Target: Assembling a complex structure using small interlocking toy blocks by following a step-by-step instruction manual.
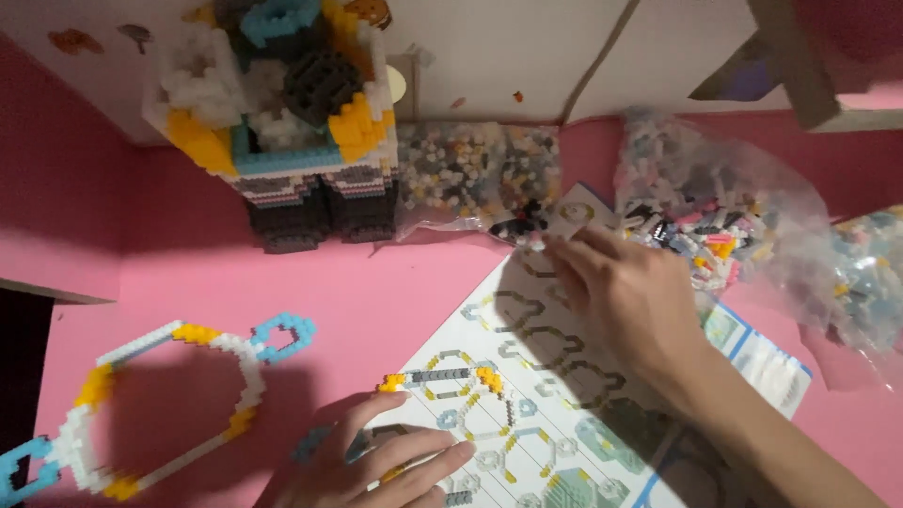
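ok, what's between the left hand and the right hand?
Head view: the instruction sheet spans the gap between left hand and right hand; on it lies a small grey-and-yellow brick strip.

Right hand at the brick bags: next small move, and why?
Probably pinch one small brick from the loose pile at the clear bag's mouth. The right hand has its fingertips right at those pieces, while the left hand rests on a part-built piece on the instruction sheet.

**Colours on the pink table**

Pink table (395,292) throughout. Upper left: brick figure (282,103) in white, yellow, blue and dark grey. Lower left: white ring (174,404) with yellow and blue sections. Centre: white instruction sheet (527,414), blue-edged. Upper right: clear bags (715,207) of mixed pastel bricks.
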